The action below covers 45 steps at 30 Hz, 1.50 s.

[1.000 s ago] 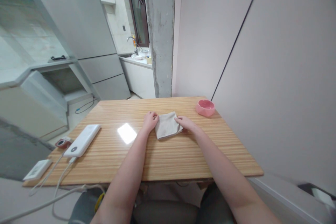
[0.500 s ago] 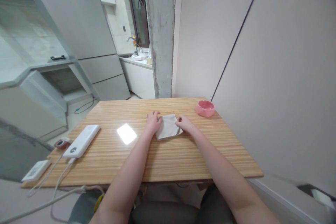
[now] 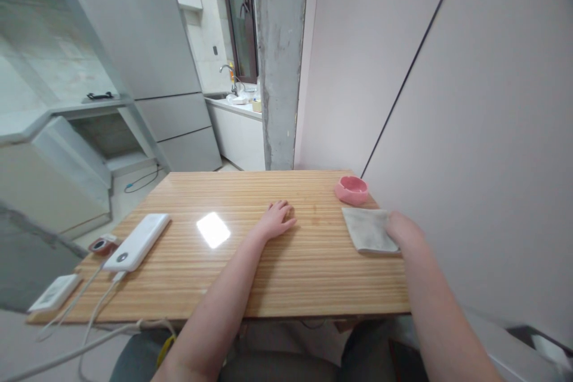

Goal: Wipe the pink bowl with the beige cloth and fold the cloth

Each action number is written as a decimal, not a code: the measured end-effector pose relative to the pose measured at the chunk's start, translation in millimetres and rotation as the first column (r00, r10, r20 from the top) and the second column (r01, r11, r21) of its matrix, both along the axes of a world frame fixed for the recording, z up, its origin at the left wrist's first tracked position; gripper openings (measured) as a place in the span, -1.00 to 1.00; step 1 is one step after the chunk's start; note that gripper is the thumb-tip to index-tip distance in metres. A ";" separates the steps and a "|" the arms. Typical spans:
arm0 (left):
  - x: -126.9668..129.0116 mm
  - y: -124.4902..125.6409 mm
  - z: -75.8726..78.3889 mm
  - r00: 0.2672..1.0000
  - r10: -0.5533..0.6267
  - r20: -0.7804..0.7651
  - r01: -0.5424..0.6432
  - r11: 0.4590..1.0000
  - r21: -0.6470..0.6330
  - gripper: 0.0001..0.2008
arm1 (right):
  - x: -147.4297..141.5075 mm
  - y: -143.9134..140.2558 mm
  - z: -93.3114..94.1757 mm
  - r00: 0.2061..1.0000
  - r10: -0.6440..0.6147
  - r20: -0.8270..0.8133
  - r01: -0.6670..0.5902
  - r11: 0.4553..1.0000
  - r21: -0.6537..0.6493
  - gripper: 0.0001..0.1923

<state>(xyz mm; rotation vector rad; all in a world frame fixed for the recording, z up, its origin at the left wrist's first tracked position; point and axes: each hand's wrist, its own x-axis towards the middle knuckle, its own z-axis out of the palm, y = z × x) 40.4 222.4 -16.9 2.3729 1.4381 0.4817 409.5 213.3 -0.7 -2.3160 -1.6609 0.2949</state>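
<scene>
Head view showed the cloth (image 3: 369,229) folded flat at the table's (image 3: 286,274) right edge, just near of the pink bowl (image 3: 351,189). Your right hand (image 3: 401,228) touched its right side, fingers hidden, so I couldn't tell their state. Your left hand (image 3: 276,222) lay flat, fingers loosely together, well left of it.

Striped wooden table (image 3: 277,274) with a bright glare patch, set against a pale pink panelled wall (image 3: 470,101); rough concrete pillar (image 3: 281,59) behind, grey fridge (image 3: 147,54) at left, dark window (image 3: 239,12) above a sink counter (image 3: 235,108)
</scene>
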 end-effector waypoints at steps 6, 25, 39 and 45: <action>1.6 6.5 -6.6 0.989 0.063 0.132 -0.071 0.996 0.058 -0.60 | -49.8 0.8 16.2 0.972 -0.010 0.237 -0.016 0.994 0.110 -0.68; 9.0 3.0 -0.8 0.985 0.163 0.059 -0.159 0.985 -0.063 -0.66 | -246.1 33.1 -36.1 0.473 0.736 -0.485 -0.539 0.677 0.501 -0.61; -7.4 9.1 -0.4 0.982 0.113 0.152 -0.096 0.989 -0.114 -0.79 | -156.2 56.4 -3.9 0.970 0.187 -0.157 -0.070 0.829 0.555 -0.56; -6.5 7.2 0.2 0.986 0.094 0.135 -0.080 0.991 -0.106 -0.80 | -115.8 64.9 -24.1 0.994 -0.113 -0.009 0.103 0.874 0.474 -0.67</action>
